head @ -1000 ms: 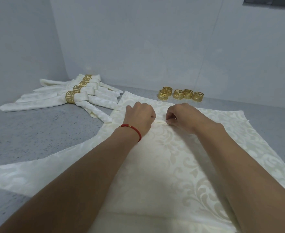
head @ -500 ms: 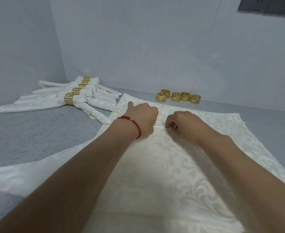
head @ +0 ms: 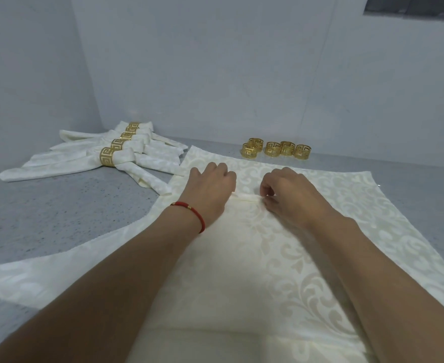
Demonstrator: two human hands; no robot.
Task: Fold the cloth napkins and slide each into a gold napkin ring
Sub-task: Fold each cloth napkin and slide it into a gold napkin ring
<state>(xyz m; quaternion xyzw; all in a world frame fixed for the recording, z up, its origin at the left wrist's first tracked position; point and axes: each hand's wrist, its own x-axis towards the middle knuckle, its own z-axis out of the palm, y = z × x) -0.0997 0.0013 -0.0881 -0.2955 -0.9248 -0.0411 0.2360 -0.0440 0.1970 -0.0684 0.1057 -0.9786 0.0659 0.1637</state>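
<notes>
Both my forearms are reaching up from the bottom corners of the frame toward its centre; my left hand (head: 210,189) is lying knuckles-up with fingers curled under; my right hand (head: 288,193) is sitting just right of it, fingers bent and pinching downward; a red cord bracelet (head: 193,212) is circling my left wrist.

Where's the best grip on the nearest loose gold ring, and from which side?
Probably the nearest loose gold ring at the left end of the row: pinch its band from above, thumb outside on the near wall, a finger down the open centre. It appears to stand on its edge, opening upward; another ring sits close behind and others to its right, so come from the near-left.
</notes>
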